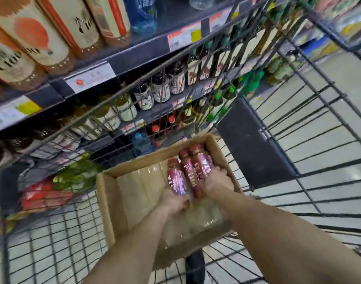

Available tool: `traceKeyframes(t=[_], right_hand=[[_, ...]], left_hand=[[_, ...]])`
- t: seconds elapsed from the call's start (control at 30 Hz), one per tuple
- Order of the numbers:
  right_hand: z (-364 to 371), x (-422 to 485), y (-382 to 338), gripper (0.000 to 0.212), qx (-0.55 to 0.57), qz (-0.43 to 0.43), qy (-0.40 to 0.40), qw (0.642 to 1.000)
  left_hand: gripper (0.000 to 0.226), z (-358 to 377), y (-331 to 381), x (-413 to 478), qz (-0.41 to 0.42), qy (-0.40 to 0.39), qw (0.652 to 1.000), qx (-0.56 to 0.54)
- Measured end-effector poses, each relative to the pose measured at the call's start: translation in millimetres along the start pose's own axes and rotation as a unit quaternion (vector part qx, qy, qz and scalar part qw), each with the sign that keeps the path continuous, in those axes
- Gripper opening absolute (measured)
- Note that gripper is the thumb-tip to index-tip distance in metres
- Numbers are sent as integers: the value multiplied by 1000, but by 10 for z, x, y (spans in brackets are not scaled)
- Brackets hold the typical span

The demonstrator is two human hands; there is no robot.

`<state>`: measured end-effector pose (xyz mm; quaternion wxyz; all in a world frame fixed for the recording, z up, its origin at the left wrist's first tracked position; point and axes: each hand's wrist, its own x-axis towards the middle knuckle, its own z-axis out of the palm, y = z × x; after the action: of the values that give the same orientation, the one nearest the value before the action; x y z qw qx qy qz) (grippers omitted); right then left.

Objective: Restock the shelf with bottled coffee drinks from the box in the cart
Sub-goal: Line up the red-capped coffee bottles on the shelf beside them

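Both hands reach into the brown cardboard box (122,193) in the black wire cart (298,152), the left hand (174,199) and right hand (217,182) clamped low on 3 maroon-labelled plastic coffee bottles (191,171), which look full, weighty, slick and best gripped mid-body.

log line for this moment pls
stage: picking from box | left hand: holds one coffee bottle | right hand: holds two bottles | cardboard box: in cart, otherwise nearly empty

Three maroon coffee bottles (191,171) lean side by side, caps up, inside the open cardboard box (110,193) in the wire cart (52,232)
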<state>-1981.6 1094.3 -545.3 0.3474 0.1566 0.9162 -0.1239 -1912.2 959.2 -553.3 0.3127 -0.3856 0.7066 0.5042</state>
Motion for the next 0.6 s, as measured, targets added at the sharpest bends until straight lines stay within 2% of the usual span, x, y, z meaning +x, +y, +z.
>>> traceKeyframes(t=[0.07, 0.13, 0.27, 0.37, 0.43, 0.53, 0.6], right_hand=[[-119, -110, 22, 78, 13, 6, -8, 1000], [-205, -285, 59, 76, 39, -5, -28, 999], [-323, -813, 27, 44, 118, -65, -81, 988], [-428, -1406, -190, 24, 194, -121, -101, 968], [-480, -1905, -395, 30, 242, -167, -110, 949], [-514, -2672, -728, 47, 283, -236, -63, 928], [-510, -3154, -981, 45, 333, -258, -56, 905]], left_hand=[[23, -137, -36, -230, -24, -14, 998, -52], [26, -277, -80, -511, -27, -15, 996, -84], [45, -611, -106, -1110, 7, -26, 992, -126], [55, -990, -74, -1582, 28, 7, 983, -179], [60, -1301, -88, -1909, 49, 38, 976, -209], [60, -1815, -184, -2435, 93, 67, 962, -248], [56, -2184, -306, -2798, 130, 103, 948, -272]])
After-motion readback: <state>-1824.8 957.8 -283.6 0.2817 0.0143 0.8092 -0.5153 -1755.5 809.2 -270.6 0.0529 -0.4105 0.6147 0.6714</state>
